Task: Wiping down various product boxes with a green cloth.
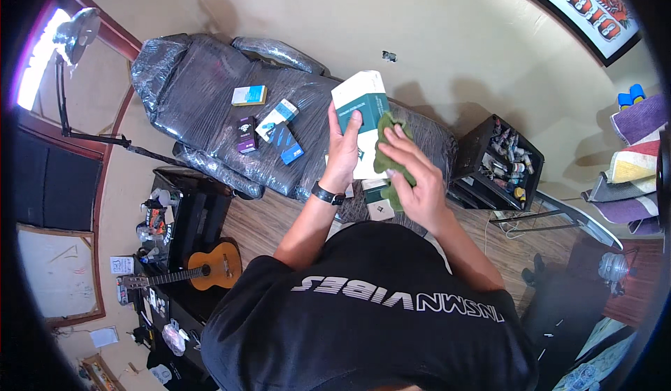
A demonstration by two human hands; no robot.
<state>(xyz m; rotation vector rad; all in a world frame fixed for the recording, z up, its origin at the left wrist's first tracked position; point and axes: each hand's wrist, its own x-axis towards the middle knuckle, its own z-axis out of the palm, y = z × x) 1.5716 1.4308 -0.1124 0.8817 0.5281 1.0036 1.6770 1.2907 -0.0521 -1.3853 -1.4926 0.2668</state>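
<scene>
My left hand (342, 146) grips a white and dark green box (358, 94), thumb lying across its front. My right hand (412, 174) holds a crumpled olive green cloth (388, 129) against the box's right side. Below them, another white and green box (379, 206) is partly hidden. On the plastic-wrapped padded bed (192, 90) lie a yellow and light blue box (248, 95), a white and blue box (282, 113), a purple box (247, 134) and a blue box (286, 146).
A dark cart (470, 153) full of bottles stands right of the bed, near hanging striped towels (632, 167). At left are a lamp arm (98, 138), a dark desk (182, 209) and a guitar (222, 265). Wooden floor (503, 244) shows around me.
</scene>
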